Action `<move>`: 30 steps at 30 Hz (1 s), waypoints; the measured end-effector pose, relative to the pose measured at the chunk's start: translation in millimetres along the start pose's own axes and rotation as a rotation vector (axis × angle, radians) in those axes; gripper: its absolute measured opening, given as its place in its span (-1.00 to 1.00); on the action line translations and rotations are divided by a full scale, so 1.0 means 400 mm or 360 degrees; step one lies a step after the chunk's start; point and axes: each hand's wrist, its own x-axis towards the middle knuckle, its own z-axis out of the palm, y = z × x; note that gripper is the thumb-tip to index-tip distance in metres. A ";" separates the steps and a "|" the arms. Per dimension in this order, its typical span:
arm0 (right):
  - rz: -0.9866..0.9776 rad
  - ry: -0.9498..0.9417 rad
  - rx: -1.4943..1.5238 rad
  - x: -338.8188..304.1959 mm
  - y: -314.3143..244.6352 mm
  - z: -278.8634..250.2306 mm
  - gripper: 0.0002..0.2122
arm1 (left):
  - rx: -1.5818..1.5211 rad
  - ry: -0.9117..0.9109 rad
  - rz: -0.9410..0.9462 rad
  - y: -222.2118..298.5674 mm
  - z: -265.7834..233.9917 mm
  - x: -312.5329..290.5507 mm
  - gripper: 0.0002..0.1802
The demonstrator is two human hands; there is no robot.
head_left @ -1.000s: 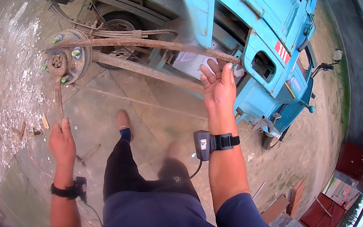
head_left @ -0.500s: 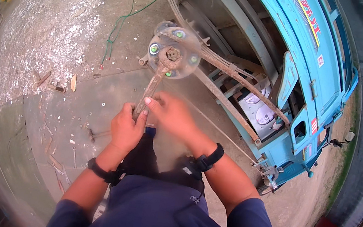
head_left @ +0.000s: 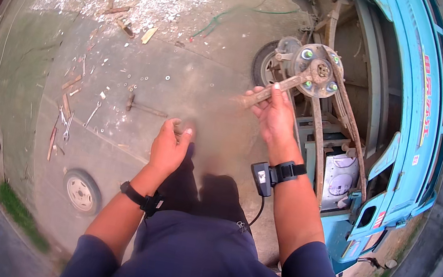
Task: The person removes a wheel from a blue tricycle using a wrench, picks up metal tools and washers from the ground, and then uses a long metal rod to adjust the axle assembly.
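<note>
A large rusty wrench [head_left: 269, 94] reaches toward the round wheel hub [head_left: 307, 74] at the upper right, its head at the hub's centre. Around that centre sit several studs with bright green ends. My right hand [head_left: 276, 115] grips the wrench handle, thumb on top and fingers beneath. Clear of the wrench, my left hand [head_left: 169, 146] hangs to the left with thumb and fingers apart and nothing in it. The nearest thing to it is a hammer [head_left: 146, 109] lying on the ground.
A blue vehicle [head_left: 411, 110] with an exposed frame takes up the right side. On the ground to the left lie an open-end wrench [head_left: 92, 113], wood pieces [head_left: 66, 106], and a loose wheel [head_left: 81, 192]. A green cord [head_left: 223, 17] trails across the ground farther off.
My left hand has let go of the wrench and moved apart from it. The wrench now slants more sideways, still held in my right hand. The view has swung left, showing the loose wheel.
</note>
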 end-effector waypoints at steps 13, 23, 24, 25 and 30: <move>-0.0236 0.0128 -0.0368 0.055 0.000 -0.057 -0.91 | 0.0174 -0.0088 -0.1100 -0.676 -0.377 -0.430 -0.54; -0.0106 0.0152 -0.0333 0.041 -0.034 -0.066 -0.89 | 0.0102 -0.0258 -0.1008 -0.819 -0.427 -0.221 -0.55; -0.0164 0.0173 -0.0339 0.044 -0.034 -0.077 -0.89 | 0.0105 -0.0286 -0.0979 -0.819 -0.425 -0.180 -0.55; -0.0160 0.0177 -0.0302 0.036 -0.035 -0.078 -0.88 | 0.0113 -0.0315 -0.0956 -0.826 -0.420 -0.142 -0.55; -0.0204 0.0154 -0.0358 0.006 -0.049 -0.098 -0.88 | -0.0053 -0.0434 -0.0994 -0.939 -0.348 0.103 -0.56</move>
